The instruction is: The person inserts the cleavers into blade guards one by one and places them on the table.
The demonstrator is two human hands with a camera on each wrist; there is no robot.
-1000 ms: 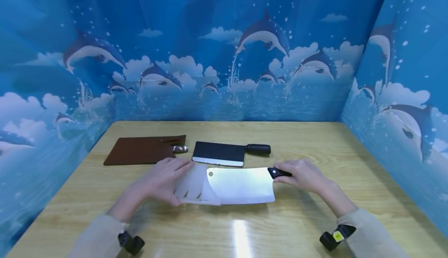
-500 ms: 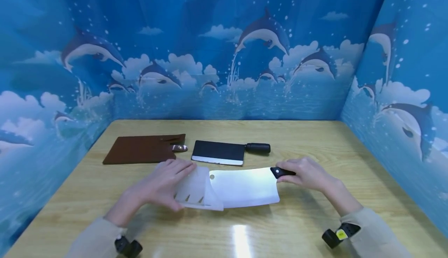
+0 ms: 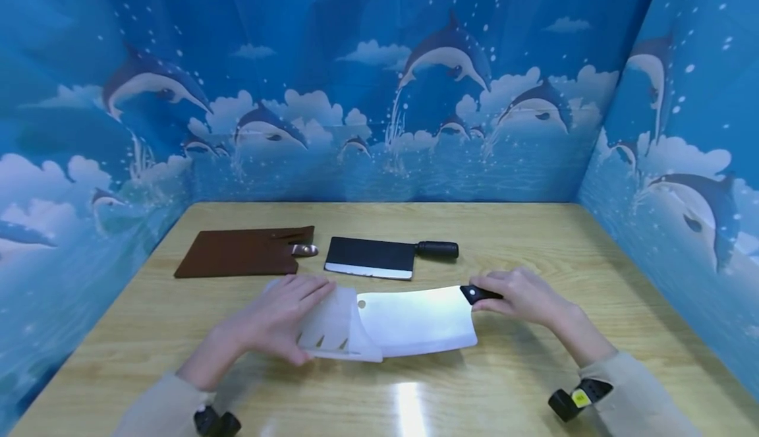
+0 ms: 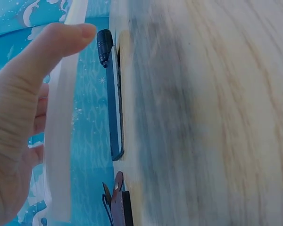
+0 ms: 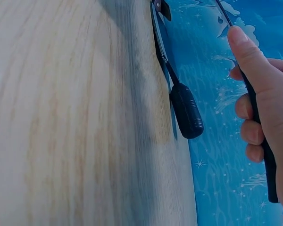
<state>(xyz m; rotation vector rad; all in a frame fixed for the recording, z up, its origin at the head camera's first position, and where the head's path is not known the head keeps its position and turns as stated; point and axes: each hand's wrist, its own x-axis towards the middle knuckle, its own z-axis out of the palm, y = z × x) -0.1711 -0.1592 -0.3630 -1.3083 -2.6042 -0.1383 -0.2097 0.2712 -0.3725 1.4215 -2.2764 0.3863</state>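
Note:
My right hand (image 3: pixel 518 297) grips the black handle (image 5: pixel 259 136) of a shiny cleaver (image 3: pixel 415 321), its wide blade pointing left with a small hole near the front corner. In my left hand (image 3: pixel 284 318) is a translucent white plastic blade sheath (image 3: pixel 335 331) with small triangular slots, held between thumb and fingers. The front end of the cleaver overlaps the sheath's right end in the head view. The left wrist view shows the sheath (image 4: pixel 61 132) edge-on, thumb and fingers on opposite sides, raised off the table.
A second cleaver (image 3: pixel 370 258), black with a bright edge, lies behind on the wooden table (image 3: pixel 504 391). Left of it lies a brown leather sheath (image 3: pixel 234 252) with a metal-ended handle (image 3: pixel 305 250) at its right end. Dolphin-print curtains (image 3: pixel 379 81) surround the table.
Both hands have shifted slightly right and nearer to me, with the cleaver and plastic sheath. The overlap between the two looks much the same. Things at the back have stayed put.

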